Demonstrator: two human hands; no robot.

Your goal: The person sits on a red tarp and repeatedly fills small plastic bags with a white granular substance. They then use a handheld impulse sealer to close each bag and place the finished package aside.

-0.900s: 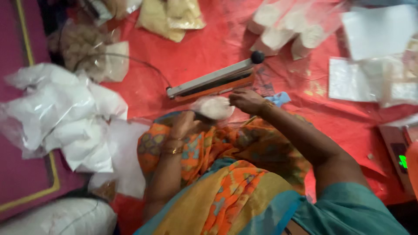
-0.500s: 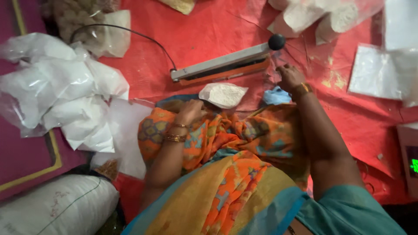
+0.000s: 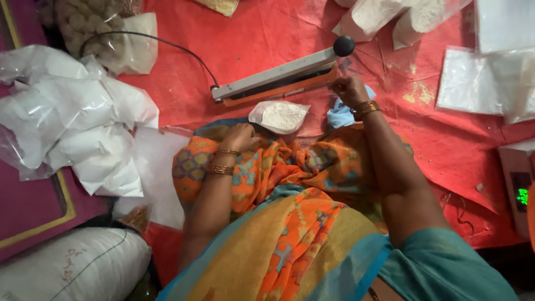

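While seated on red sheet (image 3: 267, 50), head view: L hand (image 3: 241, 136) fingers curled, resting on lap just by clear pouch of white powder (image 3: 280, 116) at 12 o'clock. R hand (image 3: 349, 89) fingers bent, nothing gripped, touching orange heat sealer (image 3: 278, 83) end; blue cloth (image 3: 341, 114) just below it.

R hand (image 3: 348, 89) off pouch (image 3: 280, 116), now by sealer (image 3: 277, 82)

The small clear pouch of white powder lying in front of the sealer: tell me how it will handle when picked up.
The pouch would likely sag and shift, since its powder fills a thin, soft film. It probably feels slippery, as the plastic looks glossy. Lying flat, it seems unlikely to roll, but I cannot tell whether its mouth is sealed, so powder might spill.
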